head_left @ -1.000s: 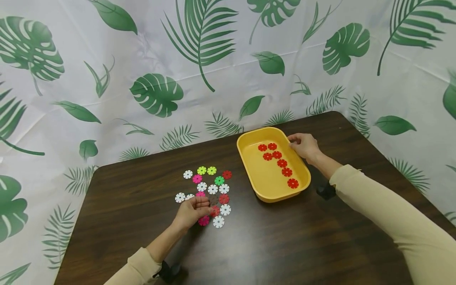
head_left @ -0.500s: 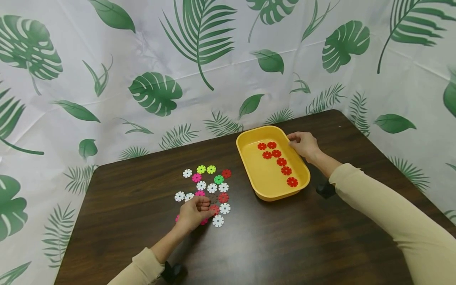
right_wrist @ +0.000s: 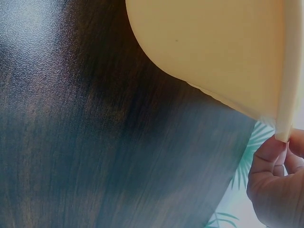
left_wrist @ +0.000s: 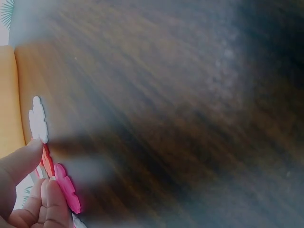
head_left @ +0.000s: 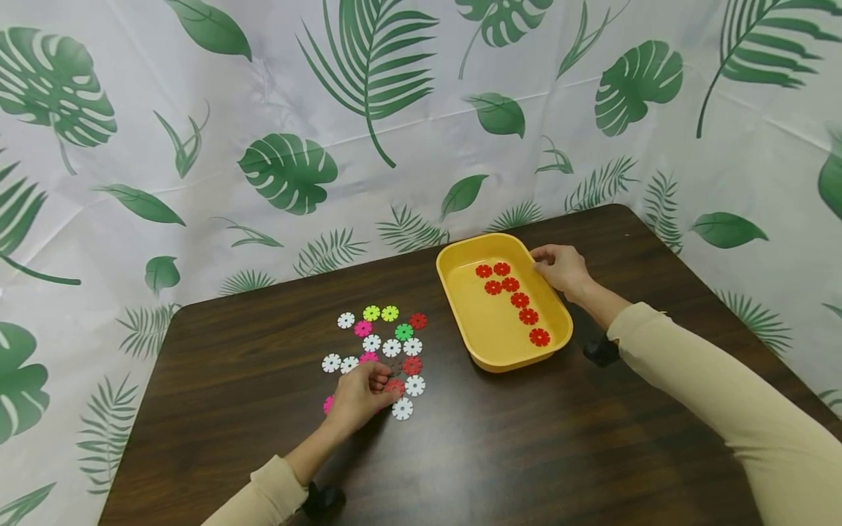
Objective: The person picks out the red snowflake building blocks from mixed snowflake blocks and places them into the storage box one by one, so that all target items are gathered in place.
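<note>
Hanging at the back, a leaf-printed white cloth (head_left: 230,95) is set as the backdrop to a dark wood-grain table (head_left: 526,438). Toward the table's right side a yellow plastic tray (head_left: 483,329) is placed, and in it seven red notched discs (head_left: 520,300) are laid. Its right rim is pinched by the thumb and fingers of the right hand (head_left: 564,270); that hold is best left light and steady, so that the tray is not tipped. By the left hand (head_left: 357,398), a mixed-colour cluster of notched discs (head_left: 387,348) is reached into. Between its thumb and curled fingers the near red disc (head_left: 396,384) appears to be pinched; whether it is lifted cannot be told. Since it is closely neighboured by a white disc (head_left: 415,380) and a pink disc (left_wrist: 68,187), it should be taken by its edges and raised straight up, with the others left undisturbed.
</note>
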The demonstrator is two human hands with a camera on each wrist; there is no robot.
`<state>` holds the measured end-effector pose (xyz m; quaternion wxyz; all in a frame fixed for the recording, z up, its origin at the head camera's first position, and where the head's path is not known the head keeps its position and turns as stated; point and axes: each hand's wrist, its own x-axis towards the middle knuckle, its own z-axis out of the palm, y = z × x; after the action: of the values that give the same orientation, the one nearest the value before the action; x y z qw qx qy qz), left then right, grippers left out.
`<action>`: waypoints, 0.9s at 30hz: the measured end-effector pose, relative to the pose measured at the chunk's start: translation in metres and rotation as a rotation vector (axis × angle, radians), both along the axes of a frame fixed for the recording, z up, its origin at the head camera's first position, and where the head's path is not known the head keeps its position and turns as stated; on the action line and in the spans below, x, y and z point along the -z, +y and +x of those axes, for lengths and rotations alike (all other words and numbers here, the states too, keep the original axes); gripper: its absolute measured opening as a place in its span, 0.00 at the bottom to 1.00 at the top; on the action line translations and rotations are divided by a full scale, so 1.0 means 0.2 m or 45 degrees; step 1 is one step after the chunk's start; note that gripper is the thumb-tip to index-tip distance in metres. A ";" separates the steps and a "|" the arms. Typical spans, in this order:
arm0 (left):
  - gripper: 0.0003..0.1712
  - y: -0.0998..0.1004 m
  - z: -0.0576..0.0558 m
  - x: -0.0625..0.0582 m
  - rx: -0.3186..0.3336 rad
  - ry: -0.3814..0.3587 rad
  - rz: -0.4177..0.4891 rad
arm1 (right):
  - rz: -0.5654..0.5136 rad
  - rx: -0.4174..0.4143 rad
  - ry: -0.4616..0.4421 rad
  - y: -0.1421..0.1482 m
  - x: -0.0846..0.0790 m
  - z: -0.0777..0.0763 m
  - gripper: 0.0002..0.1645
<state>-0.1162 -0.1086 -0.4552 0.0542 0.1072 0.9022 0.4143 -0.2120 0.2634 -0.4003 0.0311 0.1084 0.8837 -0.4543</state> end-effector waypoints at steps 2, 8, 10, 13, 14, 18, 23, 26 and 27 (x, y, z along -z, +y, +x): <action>0.17 0.00 0.00 0.00 0.016 0.010 -0.023 | -0.001 -0.001 0.000 0.00 0.00 0.00 0.19; 0.15 0.00 -0.01 0.00 0.044 0.023 -0.081 | 0.010 -0.008 0.004 0.00 -0.01 0.00 0.19; 0.14 0.00 0.00 -0.01 0.047 0.024 -0.094 | 0.011 -0.007 0.001 0.00 -0.01 0.00 0.19; 0.14 0.00 0.00 -0.01 0.049 0.030 -0.104 | 0.011 -0.005 -0.003 0.00 -0.01 0.00 0.19; 0.14 0.00 0.00 -0.01 0.051 0.035 -0.108 | 0.012 -0.006 -0.003 0.00 -0.01 0.00 0.19; 0.13 0.00 0.00 -0.01 0.056 0.042 -0.111 | 0.011 -0.006 -0.001 0.00 -0.01 0.01 0.19; 0.12 0.00 0.00 -0.01 0.063 0.053 -0.105 | 0.007 -0.006 0.004 0.00 0.00 0.01 0.19; 0.12 0.00 0.00 -0.01 0.072 0.070 -0.100 | 0.006 -0.007 0.010 0.00 0.00 0.01 0.19; 0.13 0.00 0.00 0.00 0.075 0.077 -0.099 | 0.009 -0.007 0.014 0.00 0.00 0.01 0.19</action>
<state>-0.1155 -0.1091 -0.4544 0.0432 0.1441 0.9153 0.3736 -0.2106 0.2632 -0.4004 0.0272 0.1036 0.8857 -0.4518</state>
